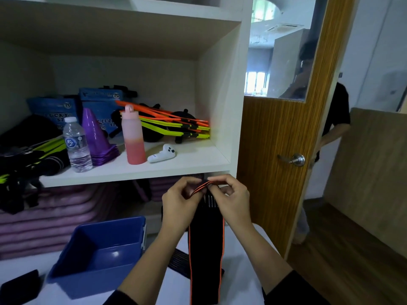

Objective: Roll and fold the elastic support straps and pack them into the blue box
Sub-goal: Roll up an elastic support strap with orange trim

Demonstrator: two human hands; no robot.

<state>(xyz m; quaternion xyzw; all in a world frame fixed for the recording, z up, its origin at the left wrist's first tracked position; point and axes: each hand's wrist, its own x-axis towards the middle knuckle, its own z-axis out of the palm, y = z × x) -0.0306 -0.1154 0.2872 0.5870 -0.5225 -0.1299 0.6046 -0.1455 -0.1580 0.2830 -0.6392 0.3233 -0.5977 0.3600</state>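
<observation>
A long black elastic strap with orange edges (206, 243) hangs down in front of me, its top end folded over. My left hand (179, 200) and my right hand (233, 201) both pinch that folded top end, held up in the air just below the shelf edge. The open blue box (100, 254) stands on the white surface at lower left, apart from the strap; I see nothing inside it. Another dark strap (181, 259) lies on the white surface under my left forearm, partly hidden.
The white shelf (136, 170) above holds a water bottle (77, 146), purple cones (97, 137), a pink bottle (133, 137), a white controller (161, 154) and neon slats. Purple mats lie below. A wooden door (275, 139) stands open at right with a person behind it.
</observation>
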